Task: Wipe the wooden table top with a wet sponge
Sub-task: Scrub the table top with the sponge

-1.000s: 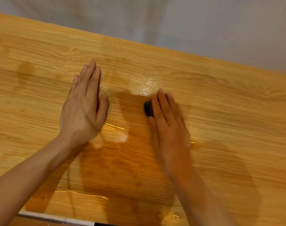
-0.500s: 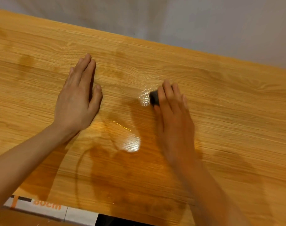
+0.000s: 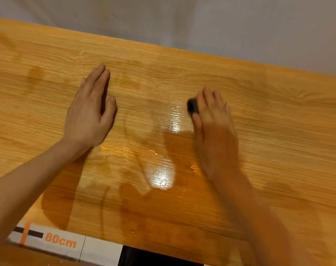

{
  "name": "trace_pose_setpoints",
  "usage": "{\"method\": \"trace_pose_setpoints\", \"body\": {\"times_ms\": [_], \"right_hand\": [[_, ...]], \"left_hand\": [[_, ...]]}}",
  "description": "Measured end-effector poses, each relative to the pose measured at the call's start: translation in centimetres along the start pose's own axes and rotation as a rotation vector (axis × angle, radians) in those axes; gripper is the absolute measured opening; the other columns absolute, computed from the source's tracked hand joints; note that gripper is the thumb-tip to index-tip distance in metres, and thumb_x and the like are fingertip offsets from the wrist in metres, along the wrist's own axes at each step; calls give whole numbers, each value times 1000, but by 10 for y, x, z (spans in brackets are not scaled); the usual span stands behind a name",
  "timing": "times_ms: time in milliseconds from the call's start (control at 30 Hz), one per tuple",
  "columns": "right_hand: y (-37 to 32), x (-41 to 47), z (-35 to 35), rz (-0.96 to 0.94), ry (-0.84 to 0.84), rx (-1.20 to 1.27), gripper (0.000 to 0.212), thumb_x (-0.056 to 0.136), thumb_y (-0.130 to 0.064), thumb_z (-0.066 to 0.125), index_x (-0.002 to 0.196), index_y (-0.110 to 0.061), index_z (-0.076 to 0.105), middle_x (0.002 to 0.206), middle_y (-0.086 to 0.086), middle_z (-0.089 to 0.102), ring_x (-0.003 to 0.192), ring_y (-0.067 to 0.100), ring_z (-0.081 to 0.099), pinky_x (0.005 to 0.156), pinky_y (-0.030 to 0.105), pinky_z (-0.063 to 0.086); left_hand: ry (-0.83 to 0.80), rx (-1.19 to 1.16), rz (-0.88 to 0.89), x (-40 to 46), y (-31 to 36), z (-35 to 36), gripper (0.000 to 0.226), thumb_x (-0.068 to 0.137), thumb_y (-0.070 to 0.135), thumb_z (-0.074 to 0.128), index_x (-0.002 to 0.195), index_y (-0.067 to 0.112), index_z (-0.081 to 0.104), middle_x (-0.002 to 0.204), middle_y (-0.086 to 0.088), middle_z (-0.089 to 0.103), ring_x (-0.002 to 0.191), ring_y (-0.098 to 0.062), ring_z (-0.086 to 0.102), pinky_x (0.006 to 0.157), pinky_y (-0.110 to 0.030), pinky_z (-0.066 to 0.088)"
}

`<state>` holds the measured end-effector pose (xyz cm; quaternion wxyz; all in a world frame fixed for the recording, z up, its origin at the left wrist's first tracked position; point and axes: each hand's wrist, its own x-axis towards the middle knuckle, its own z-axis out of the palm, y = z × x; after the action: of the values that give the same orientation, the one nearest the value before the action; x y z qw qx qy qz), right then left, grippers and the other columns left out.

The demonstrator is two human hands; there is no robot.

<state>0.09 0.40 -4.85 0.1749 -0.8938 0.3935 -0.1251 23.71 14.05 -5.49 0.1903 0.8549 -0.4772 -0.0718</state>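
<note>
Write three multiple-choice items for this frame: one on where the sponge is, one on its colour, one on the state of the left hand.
1. Where is the sponge?
A. under the right hand's fingers
B. under the left hand
C. lying alone by the far edge

2. What colour is the visible part of the sponge?
A. yellow
B. dark, near black
C. pink

3. How is the left hand?
A. clenched in a fist
B. raised off the table
C. flat, palm down on the table top

Key: 1 A, it pokes out beside the right hand; 2 B, the exposed corner is dark; 3 C, fingers lie straight on the table top, holding nothing.
</note>
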Motion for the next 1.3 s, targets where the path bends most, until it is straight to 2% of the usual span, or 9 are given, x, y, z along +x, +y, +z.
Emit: {"method": "trace_pose_setpoints", "body": {"times_ms": [167,333,533,733,833,900,967,1100,1300], "right_hand": [[17,95,2,134,63,23,46,107,-22,27,150,-9,30,160,8,22,150,23,13,123,36,4],[21,3,-8,59,66,-6,45,105,-17,35,148,-4,34,157,13,28,148,28,19,122,41,11],[-10,-15,4,307,235,-1,46,104,-25,30,145,-6,41,154,13,33,146,30,23,120,40,8],[-98,14,59,16,148,49,43,100,-26,37,134,-8,56,146,10,48,140,29,38,119,43,19],[-72,11,48,-205,37,4,43,98,-22,41,134,-3,54,145,13,49,139,32,39,117,40,16],[-33,-9,22,-112,18,-9,42,101,-19,44,139,-3,48,150,13,42,142,30,32,119,37,12],[-1,-39,-7,150,96,20,43,103,-18,41,144,-5,43,154,11,35,146,26,24,122,40,11],[-29,-53,2,471,283,28,43,105,-16,36,145,-4,39,155,12,32,147,25,22,122,37,9],[-125,-24,74,77,223,-63,46,94,-8,60,138,-2,50,147,15,46,140,30,38,118,42,23]], "left_hand": [[-14,-6,-2,0,-2,-1,57,107,32,35,158,10,29,168,-3,23,156,-17,18,124,-50,24],[-8,-17,2,-2,-1,-1,57,107,31,36,158,9,29,168,-3,23,156,-16,17,125,-48,22],[6,-18,10,0,-4,0,57,106,29,37,157,6,30,167,-6,24,156,-20,18,125,-48,20],[26,-3,63,0,-8,3,58,107,31,33,156,1,31,166,-13,26,155,-24,19,127,-44,17],[45,-3,86,1,-10,5,58,107,30,34,156,0,31,166,-15,26,155,-26,21,127,-42,15],[63,-3,102,0,-10,6,57,107,28,36,155,-2,32,165,-17,27,154,-28,23,128,-36,12],[71,-7,110,-2,-9,6,56,107,26,35,155,-4,32,164,-18,27,154,-29,23,128,-33,9],[49,-20,100,-2,-9,4,57,107,26,34,155,-5,30,165,-19,25,154,-30,22,128,-38,11],[36,-30,85,0,-7,4,58,107,26,33,157,-2,27,167,-15,21,156,-27,17,128,-35,8]]}}
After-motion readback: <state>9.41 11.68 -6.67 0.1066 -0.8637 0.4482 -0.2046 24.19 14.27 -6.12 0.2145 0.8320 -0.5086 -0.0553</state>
